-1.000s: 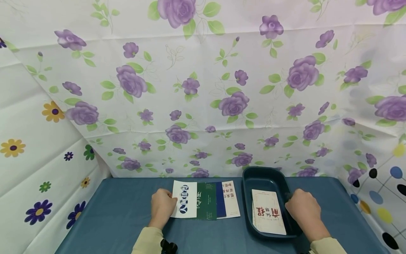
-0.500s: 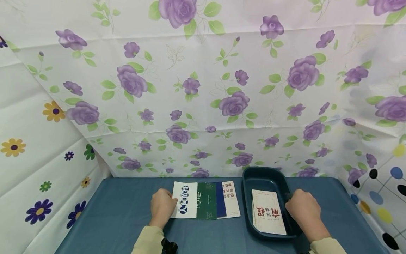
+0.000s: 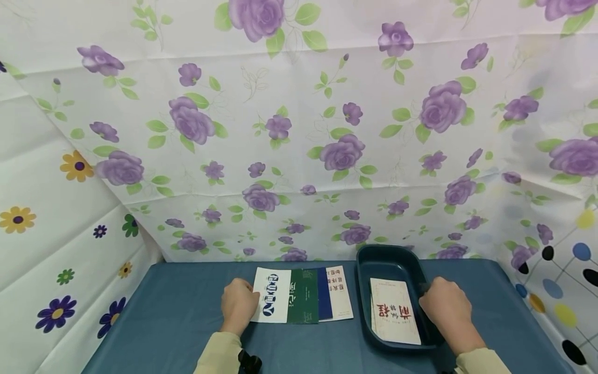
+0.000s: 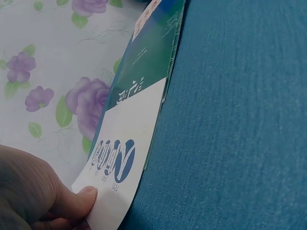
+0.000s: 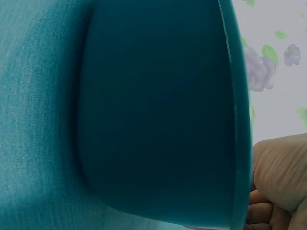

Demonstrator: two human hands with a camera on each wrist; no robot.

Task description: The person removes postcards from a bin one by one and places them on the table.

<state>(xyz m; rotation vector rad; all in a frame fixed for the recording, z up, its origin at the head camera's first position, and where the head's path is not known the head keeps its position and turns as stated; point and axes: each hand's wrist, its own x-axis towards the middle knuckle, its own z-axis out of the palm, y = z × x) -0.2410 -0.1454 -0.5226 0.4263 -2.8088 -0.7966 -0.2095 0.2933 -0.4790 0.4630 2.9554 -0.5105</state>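
The left hand (image 3: 240, 305), at 7 o'clock in the head view, pinches the 9 o'clock edge of the blue-lettered white card (image 3: 273, 295); apparently light, thin and flexible, it should be easiest held there. Toward 3 o'clock overlaps a green card (image 3: 302, 296). The right hand (image 3: 447, 306) grips the 3 o'clock rim of the teal tray (image 3: 390, 271), holding a red-lettered card (image 3: 395, 311).

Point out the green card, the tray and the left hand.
Green card (image 3: 303, 297): head view, its printed face.
Tray (image 3: 390, 270): head view, its bare inside.
Left hand (image 3: 239, 305): head view, back of the hand.
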